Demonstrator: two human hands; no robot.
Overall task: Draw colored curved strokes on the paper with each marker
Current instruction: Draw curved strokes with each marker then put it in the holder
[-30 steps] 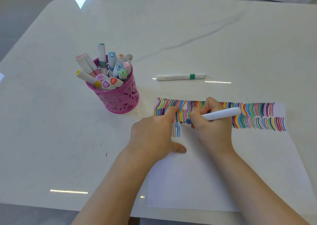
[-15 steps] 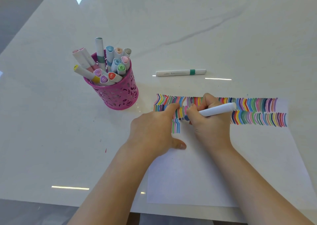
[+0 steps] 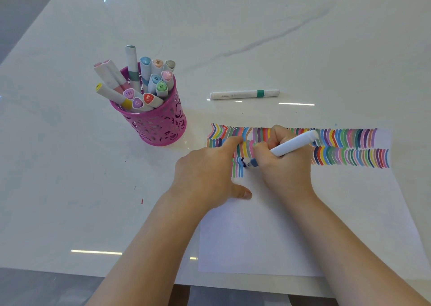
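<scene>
Two hands work over a white paper sheet (image 3: 279,235) on a white marbled table (image 3: 70,165). Right hand (image 3: 284,165) curls its fingers round a white-barrelled marker (image 3: 293,143). The dark blue tip is down on the paper at the third row, just right of a few short green, pink and blue marks. The barrel tilts up and to the right. Left hand (image 3: 210,172) lies flat with fingers straight, grasping nothing, and presses the sheet near its left edge. Its index finger reaches into the coloured rows and its thumb sits on bare paper. Two full rows of multicoloured curved strokes (image 3: 349,149) run along the sheet's far edge. A pink cut-out pen cup (image 3: 161,126) stands left of the paper, apart from it, packed with capped markers (image 3: 144,84). One green-banded marker (image 3: 245,94) lies flat beyond the sheet, not touching it.
</scene>
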